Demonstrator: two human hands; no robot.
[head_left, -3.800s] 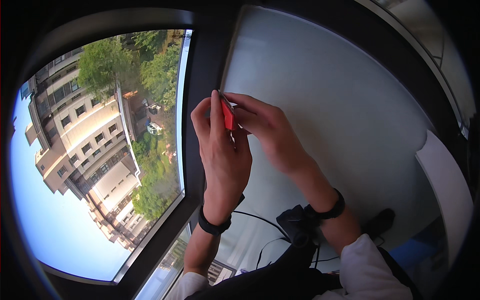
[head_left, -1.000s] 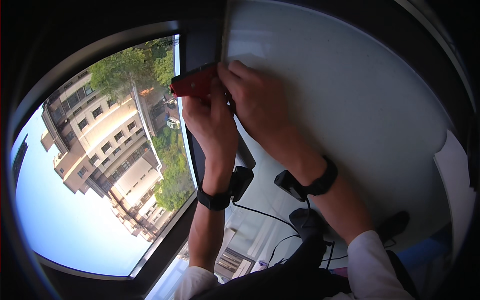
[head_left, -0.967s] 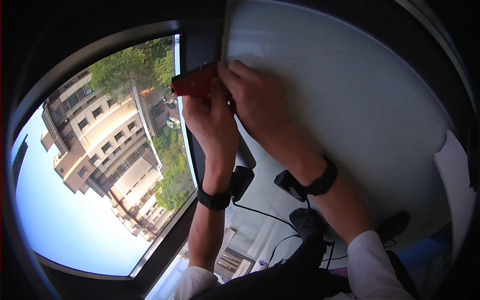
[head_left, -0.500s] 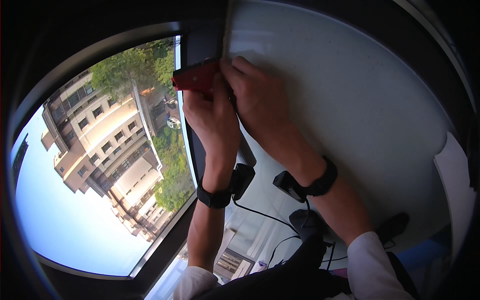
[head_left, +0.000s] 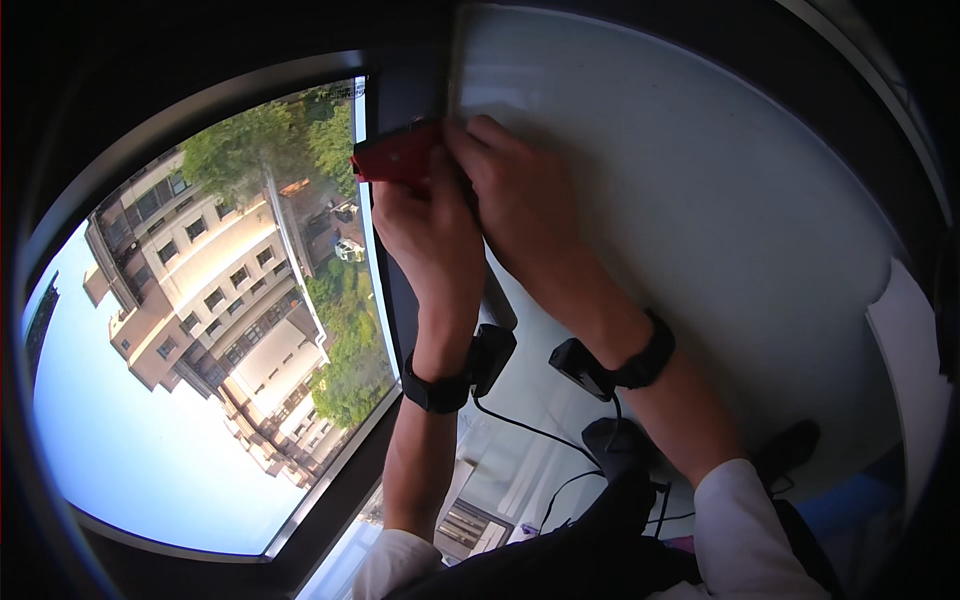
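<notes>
A small red flat tool with a dark upper edge (head_left: pixel 403 158) is gripped by my left hand (head_left: pixel 428 225). Its exact kind does not show. The thumb lies along its face, and the other fingers curl beneath it. My right hand (head_left: pixel 520 185) is beside the left, at the tool's right end. Its thumb and fingers are pinched together; what lies between the fingertips is hidden. Both hands are over a dark frame strip (head_left: pixel 405 100), between a bright pane and a grey surface. On each wrist sits a black strap (head_left: pixel 435 392) with a small black box and a cable.
At left, the bright pane (head_left: pixel 120 440) shows a building and trees turned sideways; window or screen, I cannot tell. A smooth grey surface (head_left: pixel 720 230) spreads to the right. Thin black cables (head_left: pixel 530 430) run down near my dark-clad legs. A white panel (head_left: pixel 915 350) stands at the right edge.
The left hand and the red tool have shifted slightly to the right in view. The right hand is nearly still, and both grips look the same.
</notes>
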